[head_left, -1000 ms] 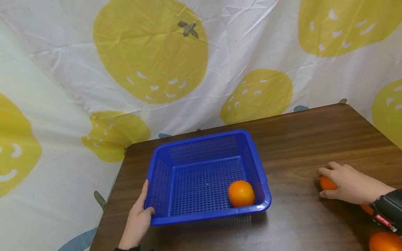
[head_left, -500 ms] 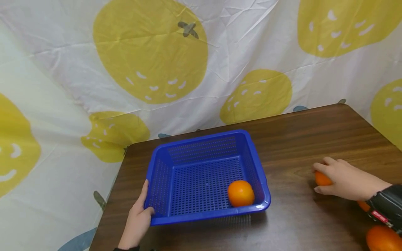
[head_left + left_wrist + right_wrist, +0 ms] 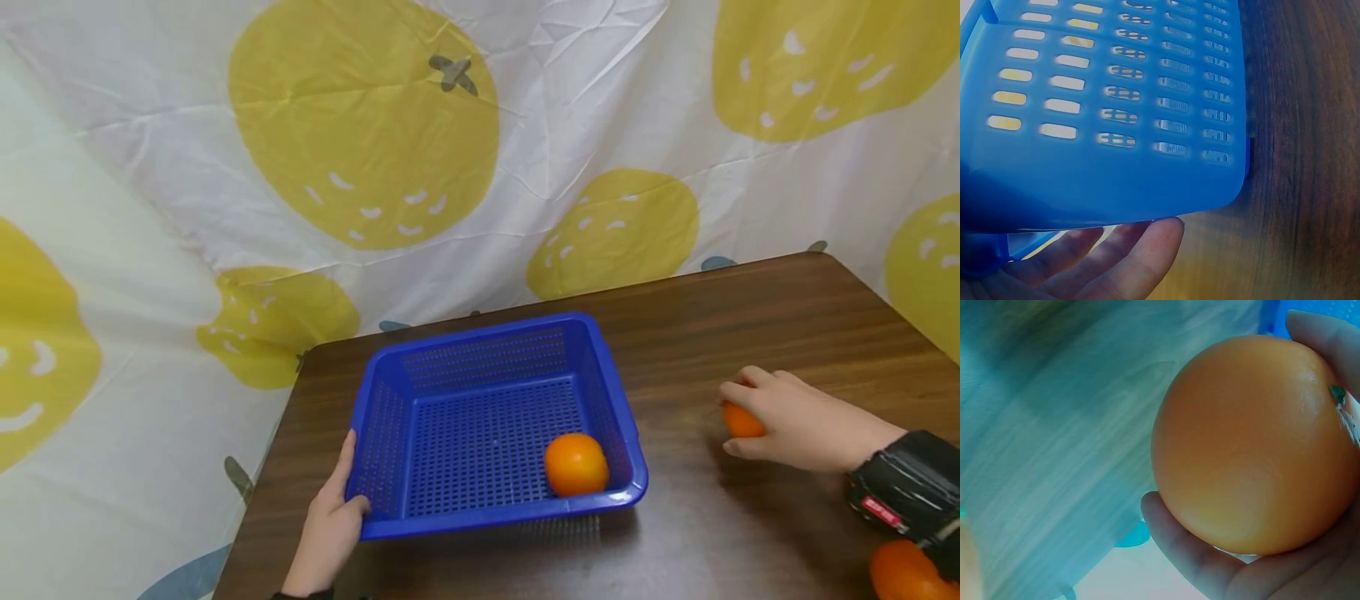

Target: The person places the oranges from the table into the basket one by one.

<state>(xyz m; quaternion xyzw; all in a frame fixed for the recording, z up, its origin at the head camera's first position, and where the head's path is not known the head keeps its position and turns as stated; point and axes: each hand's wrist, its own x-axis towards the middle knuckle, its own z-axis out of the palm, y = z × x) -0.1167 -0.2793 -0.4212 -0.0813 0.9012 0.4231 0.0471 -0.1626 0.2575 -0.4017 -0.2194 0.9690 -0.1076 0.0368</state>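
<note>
My left hand holds the blue plastic basket by its near left corner, the thumb on the rim. From the left wrist view, the fingers curl beneath the edge of the slotted basket wall. One orange lies inside the basket at the near right corner. To the right of the basket, my right hand grips another orange. The right wrist view shows this orange between thumb and fingers, with a small green stem mark.
Another orange sits at the lower right, partly behind the black sleeve. The brown wooden table reaches back to a white cloth printed with yellow fruit.
My right hand has moved left toward the basket with its orange. An orange that showed beneath the right wrist is now hidden. The left hand and basket have stayed still.
</note>
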